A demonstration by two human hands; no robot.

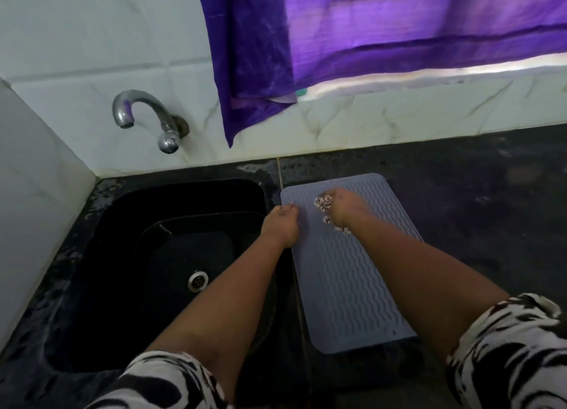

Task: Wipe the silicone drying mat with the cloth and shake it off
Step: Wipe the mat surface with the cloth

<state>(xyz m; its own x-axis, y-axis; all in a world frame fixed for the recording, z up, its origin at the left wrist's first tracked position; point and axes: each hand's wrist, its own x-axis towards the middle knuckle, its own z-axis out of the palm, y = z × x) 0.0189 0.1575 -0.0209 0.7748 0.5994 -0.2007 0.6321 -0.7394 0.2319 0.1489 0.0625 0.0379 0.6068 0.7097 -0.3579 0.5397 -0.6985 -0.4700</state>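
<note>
Fingers of my right hand (343,207) are curled tight around the bunched cloth (324,202), a white rag with dark markings that pokes out on both sides of the fist, pressed down on the mat's far half. My left hand (280,224) pinches the mat's left edge near the far corner, fingers closed on it. Both forearms reach forward, patterned sleeves (506,353) pushed up. I see the silicone drying mat (346,273), pale grey with wavy ridges, flat on the dark counter (478,200) just right of the black sink (159,243).
</note>
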